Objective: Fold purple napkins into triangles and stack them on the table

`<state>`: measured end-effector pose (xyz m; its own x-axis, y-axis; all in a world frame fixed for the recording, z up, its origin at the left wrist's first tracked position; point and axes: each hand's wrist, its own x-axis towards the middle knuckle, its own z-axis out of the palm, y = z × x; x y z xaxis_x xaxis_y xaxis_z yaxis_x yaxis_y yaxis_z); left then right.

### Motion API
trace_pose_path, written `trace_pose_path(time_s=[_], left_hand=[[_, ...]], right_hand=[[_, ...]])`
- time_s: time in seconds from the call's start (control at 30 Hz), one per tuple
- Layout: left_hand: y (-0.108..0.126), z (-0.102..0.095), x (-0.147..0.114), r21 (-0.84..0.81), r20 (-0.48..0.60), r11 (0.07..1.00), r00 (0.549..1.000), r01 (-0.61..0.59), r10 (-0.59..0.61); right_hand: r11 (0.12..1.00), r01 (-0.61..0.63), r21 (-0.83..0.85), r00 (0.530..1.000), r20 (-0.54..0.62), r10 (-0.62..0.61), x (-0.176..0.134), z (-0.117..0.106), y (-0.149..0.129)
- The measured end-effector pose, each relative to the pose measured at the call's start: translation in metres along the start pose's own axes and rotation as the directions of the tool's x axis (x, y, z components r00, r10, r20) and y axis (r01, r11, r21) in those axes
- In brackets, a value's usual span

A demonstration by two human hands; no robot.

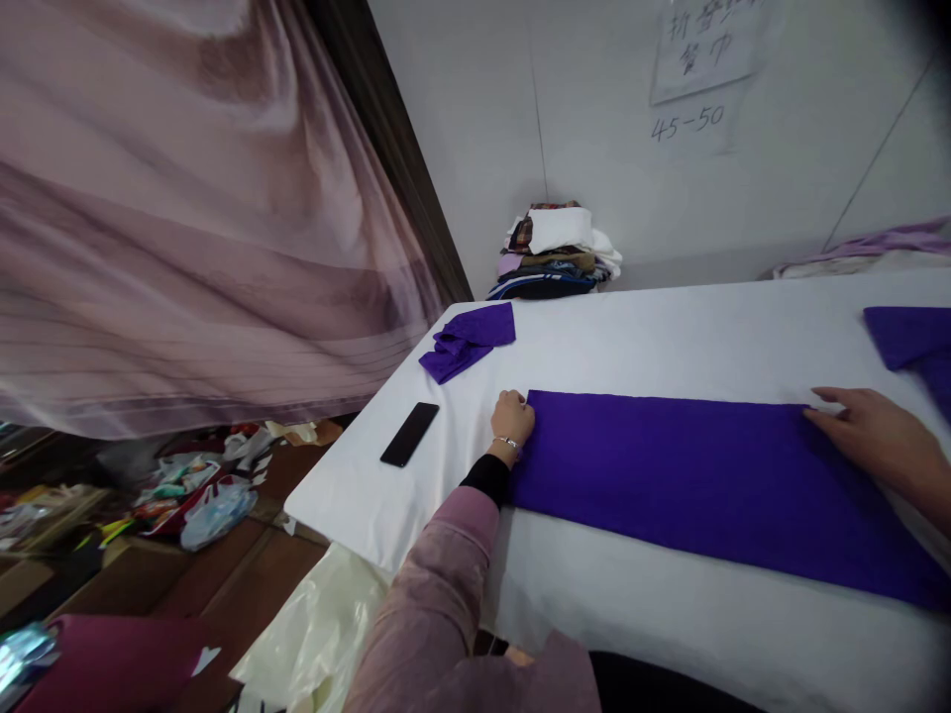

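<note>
A long purple cloth lies flat on the white-covered table, its right end slanting toward the near side. At its far left corner my left hand is closed, with curled fingers gripping the edge. My right hand reaches in over the far right corner. Its thumb and finger are apart, one tip touching the cloth edge and a gap showing between them. Part of the right end is hidden under that hand.
A crumpled purple cloth and a black phone lie on the left of the table. More purple cloth is at the right edge. Folded clothes are stacked by the wall. A pink curtain hangs at left, above cluttered boxes and bags.
</note>
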<state>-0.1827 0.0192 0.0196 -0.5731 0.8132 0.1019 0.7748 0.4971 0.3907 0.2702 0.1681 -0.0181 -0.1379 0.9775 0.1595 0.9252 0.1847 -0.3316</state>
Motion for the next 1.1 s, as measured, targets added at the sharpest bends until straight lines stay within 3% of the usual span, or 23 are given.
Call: trace_pose_path(time_s=[0.1,0.2,0.3,0.4,0.47,0.53,0.67,0.77,0.97,1.1], left_hand=[[0.002,-0.007,-0.007,-0.039,0.01,0.999,0.999,-0.038,0.039],[0.014,-0.011,-0.037,-0.097,0.032,0.966,0.97,-0.239,0.243],[0.03,-0.007,-0.084,-0.142,0.09,0.833,0.831,-0.535,0.549],[0.04,0.004,-0.122,-0.095,0.204,0.727,0.702,-0.679,0.682],[0.042,0.013,-0.134,-0.037,0.266,0.717,0.685,-0.696,0.678],[0.042,0.019,-0.136,0.013,0.317,0.731,0.696,-0.683,0.645],[0.041,0.023,-0.131,0.051,0.343,0.735,0.703,-0.676,0.623],[0.041,0.023,-0.13,0.067,0.336,0.741,0.715,-0.668,0.614],[0.04,0.024,-0.133,0.117,0.303,0.707,0.703,-0.698,0.644],[0.041,0.02,-0.135,0.149,0.226,0.656,0.671,-0.74,0.706]], right_hand=[[0.991,0.095,0.096,0.995,-0.054,-0.09,-0.023,-0.005,-0.021],[0.928,0.279,0.247,0.96,-0.047,-0.277,-0.072,-0.013,-0.071],[0.831,0.468,0.3,0.861,0.055,-0.505,-0.125,-0.013,-0.135],[0.788,0.538,0.301,0.784,0.165,-0.598,-0.156,0.0,-0.189],[0.79,0.532,0.306,0.772,0.209,-0.6,-0.165,0.011,-0.21],[0.808,0.514,0.288,0.781,0.233,-0.58,-0.168,0.019,-0.218],[0.854,0.483,0.195,0.818,0.248,-0.519,-0.177,0.024,-0.198],[0.891,0.444,0.094,0.858,0.242,-0.453,-0.191,0.016,-0.156],[0.961,0.244,-0.13,0.965,0.132,-0.227,-0.229,-0.007,-0.06],[0.961,0.197,-0.193,0.979,0.096,-0.181,-0.237,-0.015,-0.04]])
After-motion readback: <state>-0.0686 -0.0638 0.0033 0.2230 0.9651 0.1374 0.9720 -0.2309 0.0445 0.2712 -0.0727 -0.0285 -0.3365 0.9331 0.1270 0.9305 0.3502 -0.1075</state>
